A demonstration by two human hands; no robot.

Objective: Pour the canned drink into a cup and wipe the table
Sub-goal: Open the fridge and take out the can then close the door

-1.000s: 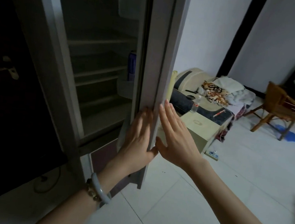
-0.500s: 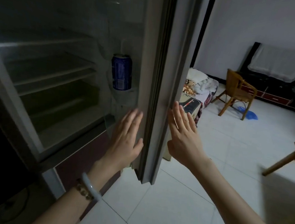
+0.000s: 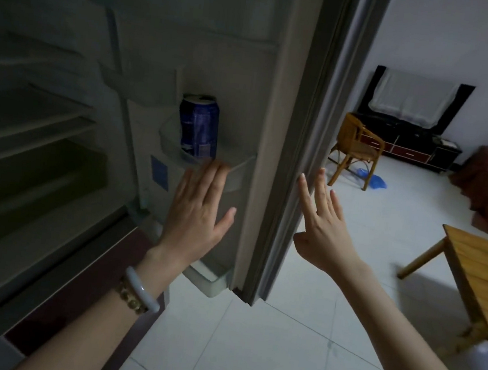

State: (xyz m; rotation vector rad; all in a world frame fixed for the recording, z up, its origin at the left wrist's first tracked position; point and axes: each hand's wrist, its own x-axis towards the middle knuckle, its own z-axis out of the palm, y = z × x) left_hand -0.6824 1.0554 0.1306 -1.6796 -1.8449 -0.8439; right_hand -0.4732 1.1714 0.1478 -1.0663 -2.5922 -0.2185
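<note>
Can: the blue can (image 3: pixel 199 128) stands upright in the door bin (image 3: pixel 238 166) of the open fridge door (image 3: pixel 289 98). It is just above the tips of the left fingers and well to the left of the right fingers.
Left hand: the left hand (image 3: pixel 196 216) is held flat, its back to the camera. Its fingers (image 3: pixel 213 178) are straight and close together, thumb out to the side, tips at the bin's front lip. They hold nothing, and contact with the lip cannot be told.
Right hand: the right hand (image 3: pixel 323 227) is beside the door's outer edge. Its fingers (image 3: pixel 323 187) are straight and spread, forefinger tip at the edge, gripping nothing.
Step in hand (judged): fetching the can; pouring and wiping are not yet begun.
Good practice: raise the left fingers past the lip and wrap them round the can's middle with the thumb opposite. Lift straight up until the base clears the lip, then draw the can out upright and unshaken. The right fingers would serve best by steadying the door edge.
Risk: the lip stands between the fingers and the can's lower part. An outward pull before the lift would likely catch the base and tip the can.
Worktop: the wooden worktop (image 3: pixel 482 273) is far to the right of the right fingers, and only a corner shows. No cup is in view.
Surroundings: fridge shelves (image 3: pixel 31 118) lie to the left of the left fingers, and a chair (image 3: pixel 356 149) stands beyond the right fingertips.
</note>
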